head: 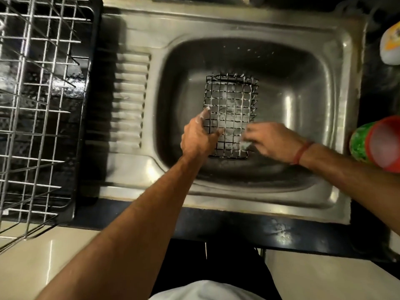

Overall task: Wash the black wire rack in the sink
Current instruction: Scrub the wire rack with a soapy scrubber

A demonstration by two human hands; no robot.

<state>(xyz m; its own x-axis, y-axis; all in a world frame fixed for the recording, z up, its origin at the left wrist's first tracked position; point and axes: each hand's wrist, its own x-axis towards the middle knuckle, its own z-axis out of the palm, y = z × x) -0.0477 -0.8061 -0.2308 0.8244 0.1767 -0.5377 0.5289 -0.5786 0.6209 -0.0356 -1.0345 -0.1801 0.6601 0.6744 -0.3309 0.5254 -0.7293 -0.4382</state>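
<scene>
Soapy rack [231,105] lying in the sink [337,87].
Left hand [200,138] is gripping its left edge; right hand [273,142] is blurred, pinching something small against its right corner.

One steel sink [337,68] with a single basin. One black wire rack [232,100] inside it. Two bare hands, left hand [198,137] and right hand [275,141]. One silver dish rack [36,109]. Two containers: one green and red tub [376,141], one white bottle [391,44].
</scene>
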